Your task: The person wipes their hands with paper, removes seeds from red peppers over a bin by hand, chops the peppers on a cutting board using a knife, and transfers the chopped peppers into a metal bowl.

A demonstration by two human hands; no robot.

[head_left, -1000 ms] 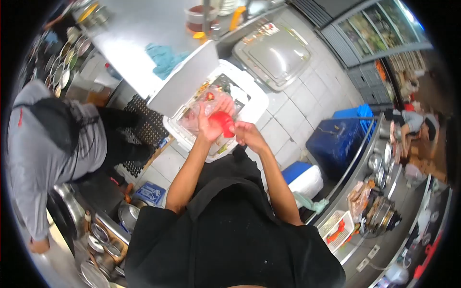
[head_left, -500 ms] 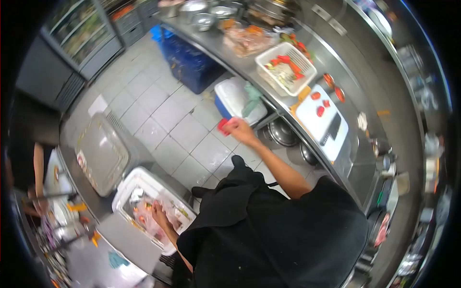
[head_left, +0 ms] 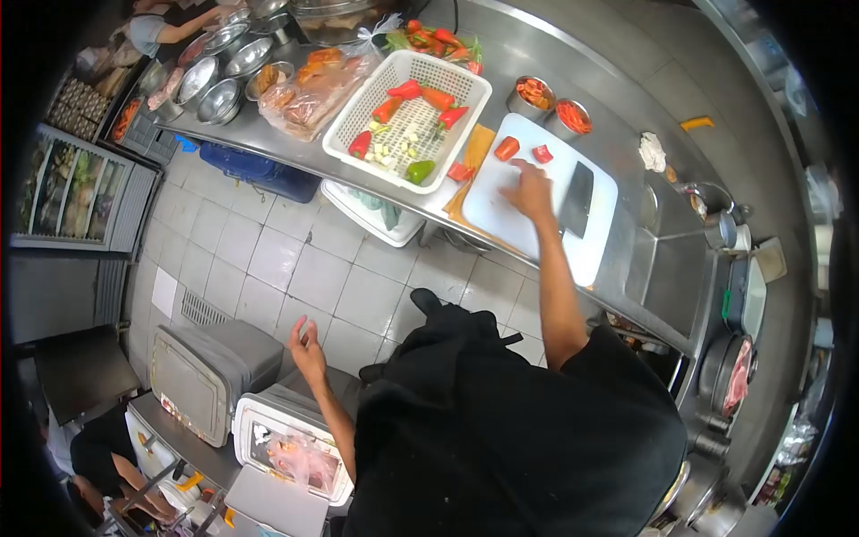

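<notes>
My right hand [head_left: 530, 191] hovers over a white cutting board [head_left: 580, 261], its fingers apart and nothing visible in them. Just beyond the fingertips, red pepper pieces [head_left: 506, 148] lie on the board. A wide-bladed knife [head_left: 577, 199] rests to the right of this hand. On the left, my left hand [head_left: 307, 349] is raised over the floor, empty, with spread fingers. Below it stands a white bin [head_left: 250, 407] holding a clear plastic bag [head_left: 304, 458]. Another red piece [head_left: 461, 171] sits between the board and a white basket [head_left: 337, 140] of peppers.
Two metal cups [head_left: 573, 119] of cut orange-red food stand behind the board. A bag of food [head_left: 313, 94] and metal bowls [head_left: 199, 82] line the counter at the left. A sink [head_left: 676, 277] is at the right. Other people [head_left: 143, 34] show at the left edges.
The view has turned toward the counter. My right hand has moved from above the floor to the board; the red piece it held no longer shows in it. My left hand has left the bin.
</notes>
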